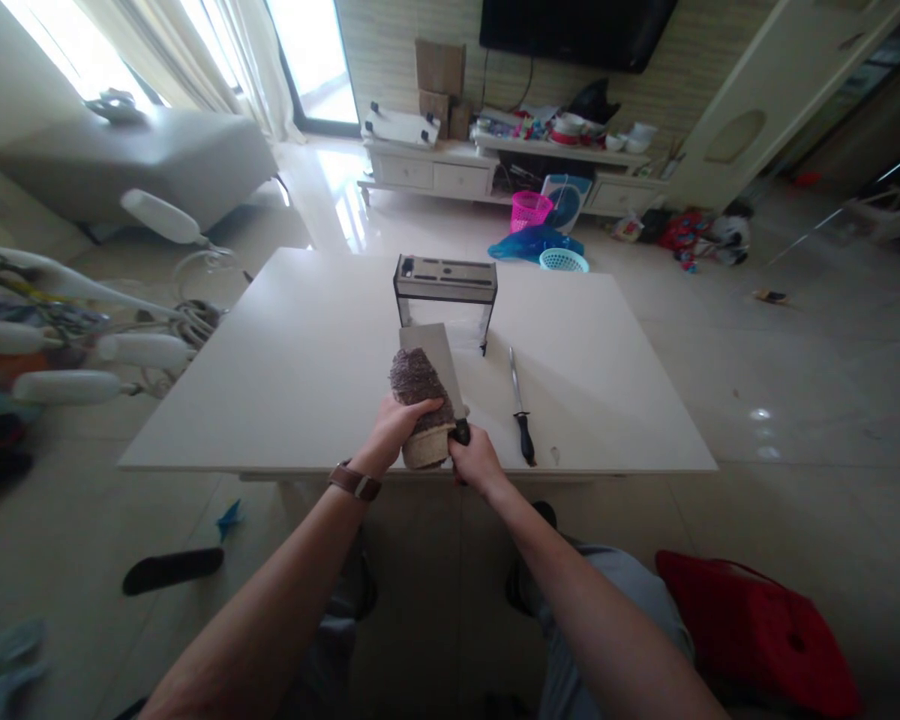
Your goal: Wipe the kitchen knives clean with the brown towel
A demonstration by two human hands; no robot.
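Note:
My right hand (475,458) is closed around the black handle of a cleaver (439,350), whose broad blade points away from me over the table. My left hand (399,432) grips a dark brown, rough-textured piece with a beige lower end (420,390), perhaps a folded cloth. That piece lies over part of the blade and hides it. A honing steel (518,394) with a black handle rests on the table to the right. Beyond the blade stands a knife holder (445,282) with a slotted grey top and a clear front.
The white table (292,400) has its near edge just before me. A small clear item (556,455) lies near that edge. Left of the table is a white multi-armed lamp (157,215). A red bag (757,630) sits on the floor at right.

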